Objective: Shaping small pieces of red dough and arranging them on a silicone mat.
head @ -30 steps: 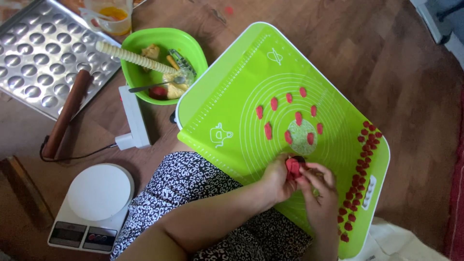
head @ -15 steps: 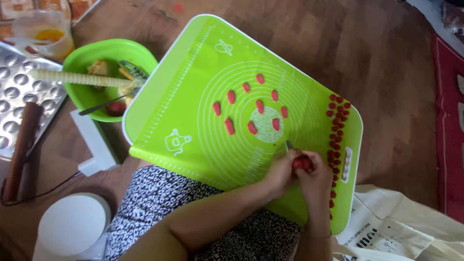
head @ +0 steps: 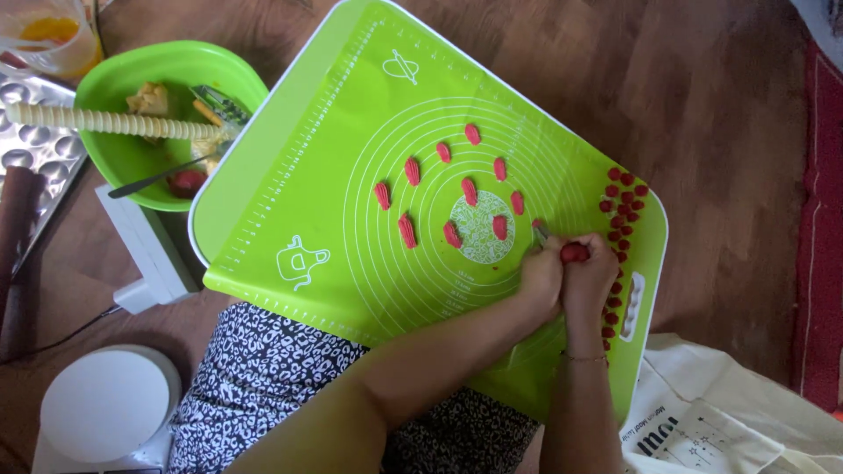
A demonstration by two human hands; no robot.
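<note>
- At the bottom of the frame we see our patterned lap (head: pixel 263 386) and both forearms reaching up and to the right.
- Right of centre, our hands meet over the green mat (head: pixel 290 202). Our left hand (head: pixel 540 281) is curled around a small metal tool (head: pixel 540 232) whose tip pokes out above the knuckles.
- Our right hand (head: pixel 590 274), touching the left, pinches a red dough piece (head: pixel 575 253) between closed fingertips.
- Just beside the hands, along the mat's right edge, runs a line of small red balls (head: pixel 622 197).
- In the middle of the mat, shaped red pieces (head: pixel 469 190) lie spread in a loose ring around the printed circle.
- At the lower left sits a white kitchen scale (head: pixel 105 405); at the lower right, a cloth bag (head: pixel 729 421).
- In the upper left, a green bowl (head: pixel 158 66) holds scraps and a ridged rolling stick (head: pixel 105 123) laid across it.
- At the far left edge is a metal mould tray (head: pixel 35 149).
</note>
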